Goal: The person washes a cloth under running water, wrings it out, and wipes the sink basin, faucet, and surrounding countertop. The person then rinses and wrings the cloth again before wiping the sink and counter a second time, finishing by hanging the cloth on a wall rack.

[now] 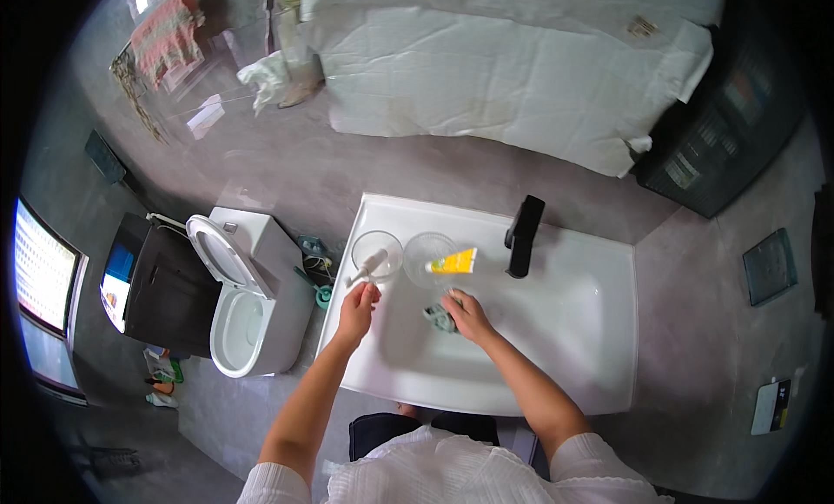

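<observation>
My right hand [466, 314] grips a crumpled grey-green cloth [440, 317] over the near left part of the white sink [573, 373]. My left hand [357, 308] is at the sink's left side, its fingers curled just below a round glass bowl [394, 240]. A small white tube or bottle [373, 263] lies in that bowl, its lower end close to my fingertips; whether I hold it or anything else is unclear. Beside it stands a second, ribbed clear bowl [417, 274], with a yellow tube [458, 261] lying across its right edge.
A black faucet [524, 238] rises at the sink's back. To the left are a white toilet [234, 334] with its lid up, a green toilet brush [322, 295] and a dark washing machine [172, 289]. White cloth or sheeting [443, 74] hangs beyond the sink.
</observation>
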`<state>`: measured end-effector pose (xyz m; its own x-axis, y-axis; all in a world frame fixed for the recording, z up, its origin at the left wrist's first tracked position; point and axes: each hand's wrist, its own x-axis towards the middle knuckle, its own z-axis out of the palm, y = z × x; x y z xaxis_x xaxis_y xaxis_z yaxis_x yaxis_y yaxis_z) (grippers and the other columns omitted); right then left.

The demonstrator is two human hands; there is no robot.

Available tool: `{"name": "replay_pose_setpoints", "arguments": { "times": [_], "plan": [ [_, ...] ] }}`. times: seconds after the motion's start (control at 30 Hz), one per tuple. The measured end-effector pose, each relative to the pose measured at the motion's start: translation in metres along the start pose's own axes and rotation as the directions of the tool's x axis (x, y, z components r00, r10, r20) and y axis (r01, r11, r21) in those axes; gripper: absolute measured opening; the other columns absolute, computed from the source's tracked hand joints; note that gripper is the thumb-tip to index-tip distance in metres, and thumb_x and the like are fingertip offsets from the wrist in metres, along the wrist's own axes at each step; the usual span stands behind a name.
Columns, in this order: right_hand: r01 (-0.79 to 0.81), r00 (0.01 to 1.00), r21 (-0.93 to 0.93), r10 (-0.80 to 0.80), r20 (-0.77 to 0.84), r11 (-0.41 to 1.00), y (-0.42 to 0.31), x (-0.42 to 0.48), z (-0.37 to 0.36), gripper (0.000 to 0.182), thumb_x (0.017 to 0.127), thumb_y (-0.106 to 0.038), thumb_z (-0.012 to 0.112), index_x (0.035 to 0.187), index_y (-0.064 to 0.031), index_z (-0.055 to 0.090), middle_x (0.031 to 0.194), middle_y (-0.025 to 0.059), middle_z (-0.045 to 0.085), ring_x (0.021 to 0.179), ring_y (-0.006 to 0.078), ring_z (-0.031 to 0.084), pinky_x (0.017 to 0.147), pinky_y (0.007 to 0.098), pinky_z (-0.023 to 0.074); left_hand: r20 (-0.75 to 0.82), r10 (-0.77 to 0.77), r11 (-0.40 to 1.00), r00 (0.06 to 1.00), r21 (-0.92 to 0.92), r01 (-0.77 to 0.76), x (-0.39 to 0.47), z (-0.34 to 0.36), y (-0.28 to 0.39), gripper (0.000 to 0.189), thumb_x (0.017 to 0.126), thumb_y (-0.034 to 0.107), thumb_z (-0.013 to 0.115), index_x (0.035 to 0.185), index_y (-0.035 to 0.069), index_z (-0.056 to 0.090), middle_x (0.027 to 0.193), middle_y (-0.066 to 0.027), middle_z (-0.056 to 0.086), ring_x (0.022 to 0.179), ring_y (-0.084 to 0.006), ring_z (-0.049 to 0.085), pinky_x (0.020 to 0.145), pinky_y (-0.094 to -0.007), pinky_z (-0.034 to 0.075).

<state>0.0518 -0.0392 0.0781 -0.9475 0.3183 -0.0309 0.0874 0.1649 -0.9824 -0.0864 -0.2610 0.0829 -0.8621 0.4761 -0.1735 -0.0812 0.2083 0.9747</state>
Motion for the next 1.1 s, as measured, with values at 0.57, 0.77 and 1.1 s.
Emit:
{"name": "replay_pose_setpoints", "arguments": {
  "times": [0.57,0.77,1.1],
  "plan": [
    [0.029,0.962,-0.023,-0.034,-0.271,0.999,0.015,0.104,0.04,0.03,0.091,-0.033,0.063,0.104,-0.0065,0.054,0.085,0.007,0.059,0.069,0.0193,0.055,0.065,0.0341,0.044,-0.124,-0.107,0.939,0.987,-0.339,0.059,0.084,-0.011,0.0,0.034,0.099,0.03,0.054,0.125,0.013,0.04,0.097,-0.0038,0.063,0.083,-0.0091,0.055,0.07,-0.0256,0.045],
    [-0.082,0.97,0.002,0.08,-0.228,0.997,0.047,0.016,-0.024,0.024,0.092,-0.031,0.063,0.096,-0.0068,0.063,0.083,0.0042,0.064,0.077,0.0136,0.059,0.07,0.0281,0.0464,-0.088,-0.083,0.965,0.993,-0.257,0.058,0.032,0.044,-0.004,0.022,0.097,0.024,0.057,0.113,0.012,0.049,0.098,0.0,0.058,0.085,-0.0093,0.054,0.069,-0.0256,0.041],
    [-0.025,0.862,-0.769,-0.376,-0.34,0.639,0.067,0.011,-0.253,0.03,0.083,-0.015,0.066,0.112,-0.0108,0.059,0.107,0.0123,0.058,0.105,0.0345,0.053,0.092,0.0451,0.0431,0.588,0.183,0.983,0.787,-0.108,-0.148,-0.021,0.276,0.053,0.01,0.096,0.004,0.053,0.104,0.002,0.059,0.09,-0.0008,0.061,0.083,-0.0081,0.061,0.067,-0.022,0.049]
  ]
}}
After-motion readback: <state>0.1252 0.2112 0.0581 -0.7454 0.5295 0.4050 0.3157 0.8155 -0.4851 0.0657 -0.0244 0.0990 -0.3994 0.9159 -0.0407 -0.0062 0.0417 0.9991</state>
